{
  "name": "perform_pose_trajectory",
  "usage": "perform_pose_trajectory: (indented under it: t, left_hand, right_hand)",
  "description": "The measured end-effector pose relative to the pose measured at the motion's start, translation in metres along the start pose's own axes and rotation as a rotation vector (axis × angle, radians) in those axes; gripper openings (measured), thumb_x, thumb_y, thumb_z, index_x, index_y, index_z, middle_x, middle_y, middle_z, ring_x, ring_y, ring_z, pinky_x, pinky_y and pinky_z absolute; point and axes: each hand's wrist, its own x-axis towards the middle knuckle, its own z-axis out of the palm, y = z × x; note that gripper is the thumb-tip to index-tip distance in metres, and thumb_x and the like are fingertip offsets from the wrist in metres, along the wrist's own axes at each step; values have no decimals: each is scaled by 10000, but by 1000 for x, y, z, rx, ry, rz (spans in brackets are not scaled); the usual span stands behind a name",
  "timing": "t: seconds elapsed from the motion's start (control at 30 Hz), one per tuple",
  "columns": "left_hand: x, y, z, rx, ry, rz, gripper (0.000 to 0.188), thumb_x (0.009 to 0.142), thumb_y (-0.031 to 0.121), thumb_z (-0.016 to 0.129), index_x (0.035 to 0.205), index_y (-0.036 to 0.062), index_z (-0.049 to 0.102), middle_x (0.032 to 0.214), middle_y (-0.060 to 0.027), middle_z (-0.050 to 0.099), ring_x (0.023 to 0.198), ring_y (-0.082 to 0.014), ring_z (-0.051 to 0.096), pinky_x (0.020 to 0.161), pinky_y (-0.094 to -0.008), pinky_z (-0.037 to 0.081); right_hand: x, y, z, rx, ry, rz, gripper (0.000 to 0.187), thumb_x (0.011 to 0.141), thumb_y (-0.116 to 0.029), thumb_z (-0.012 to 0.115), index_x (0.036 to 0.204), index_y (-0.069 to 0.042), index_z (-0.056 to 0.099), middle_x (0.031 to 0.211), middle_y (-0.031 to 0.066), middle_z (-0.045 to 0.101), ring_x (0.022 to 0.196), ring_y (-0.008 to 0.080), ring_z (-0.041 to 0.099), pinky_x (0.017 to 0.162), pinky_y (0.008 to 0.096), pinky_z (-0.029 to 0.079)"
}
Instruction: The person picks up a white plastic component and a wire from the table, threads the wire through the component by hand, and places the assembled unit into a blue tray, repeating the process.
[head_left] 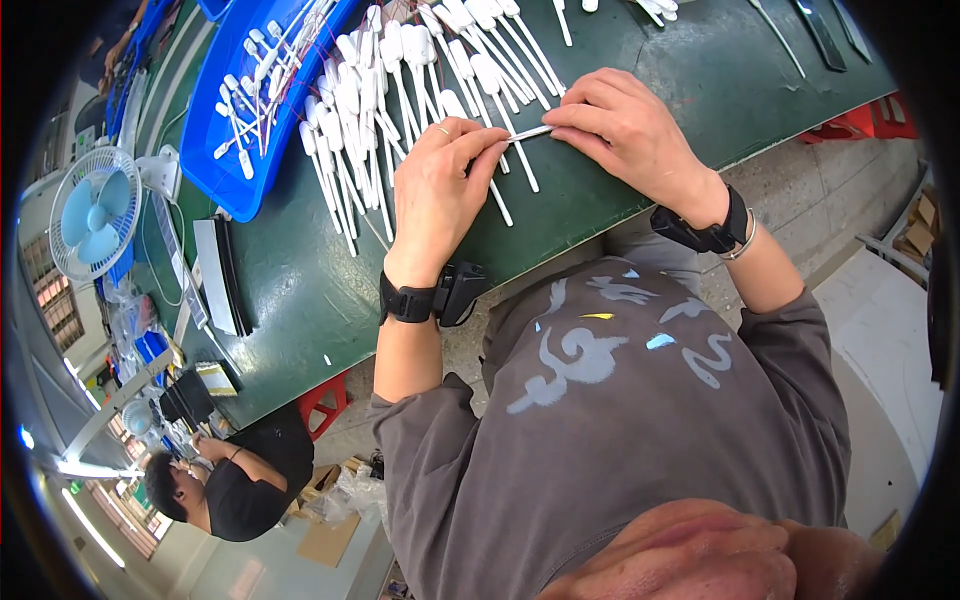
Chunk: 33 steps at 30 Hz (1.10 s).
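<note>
Between my two hands stretches a thin white stick (529, 134), held level above the table's near edge. My left hand (440, 185) pinches its left end with thumb and fingers; a ring shows on one finger. The other end is gripped by the closed fingertips of my right hand (628, 128). My fingers hide both tips of the stick. Just beyond lies a spread of white stick-shaped parts (393, 55) with wider rounded heads and thin red wires among them. One loose white stem (523, 165) lies under the held stick, pointing toward me.
A blue tray (240, 207) with more white parts stands at the left on the green table (300, 300). A dark-and-silver bar (222, 275) lies nearer, by a fan (97, 215). Red stools (325, 405) sit below the edge. Another person (245, 480) works at lower left.
</note>
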Motion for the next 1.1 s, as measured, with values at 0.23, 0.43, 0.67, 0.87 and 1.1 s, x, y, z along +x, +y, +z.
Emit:
perform_pose_trajectory:
  t: [0.23,0.43,0.67,0.87,1.1]
  left_hand:
    - [2,1,-8,-132,-75,-135,109,864,143,730,950,85,765,857,-62,667,799,-255,648,703,-365,517]
    - [-1,-3,-2,4,7,88,98,845,128,735,924,71,740,852,-65,652,794,-247,636,675,-356,512]
    - [9,18,13,331,54,394,60,833,108,704,861,71,666,853,-49,610,821,-229,597,685,-360,504]
    - [16,33,29,340,44,396,61,836,98,678,808,68,632,854,-45,592,822,-227,573,706,-357,492]
    - [24,42,38,376,50,433,57,845,100,678,819,69,637,882,-45,601,849,-234,575,739,-357,485]
  right_hand:
    - [0,2,5,-26,30,-10,97,815,-125,756,897,-85,720,885,18,648,895,224,621,786,352,517]
    - [-2,10,-8,-2,-27,-54,140,808,-44,744,948,-52,730,899,57,649,857,244,619,738,347,515]
    - [-14,24,-35,-7,-113,-48,133,818,-27,727,949,-43,708,904,62,649,841,250,615,731,348,512]
    - [-26,33,-49,-24,-101,-32,122,815,-17,720,929,-35,678,915,65,649,850,251,624,737,349,513]
    - [-43,37,-59,-56,-48,-4,123,815,-13,715,924,-33,660,930,62,644,875,252,624,747,352,513]
